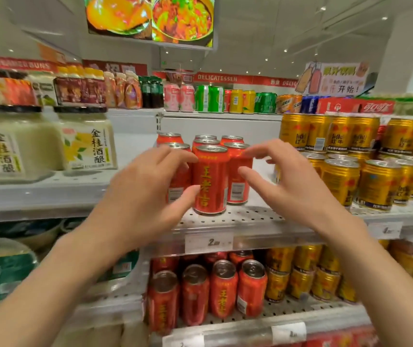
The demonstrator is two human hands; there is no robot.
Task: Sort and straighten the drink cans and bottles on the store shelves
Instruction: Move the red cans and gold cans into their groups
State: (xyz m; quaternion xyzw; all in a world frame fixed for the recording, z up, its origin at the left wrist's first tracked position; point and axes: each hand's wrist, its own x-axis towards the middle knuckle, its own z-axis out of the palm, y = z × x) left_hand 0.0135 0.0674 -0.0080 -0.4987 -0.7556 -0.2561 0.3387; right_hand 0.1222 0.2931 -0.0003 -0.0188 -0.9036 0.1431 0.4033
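Note:
Several red drink cans stand upright in a cluster on the middle perforated shelf (250, 216). The front red can (210, 179) faces me with its yellow characters. My left hand (148, 186) hovers at the left of the cluster, fingers spread, fingertips at the cans on that side. My right hand (288, 181) is at the right of the cluster, fingers spread, fingertips near the top of the right-hand red can (238, 179). Neither hand grips a can.
Gold cans (338, 179) fill the shelf to the right in two tiers. Large white jars (85, 144) stand on the left. More red cans (223, 289) and gold cans sit on the shelf below. Mixed cans and bottles line the top shelf (213, 113).

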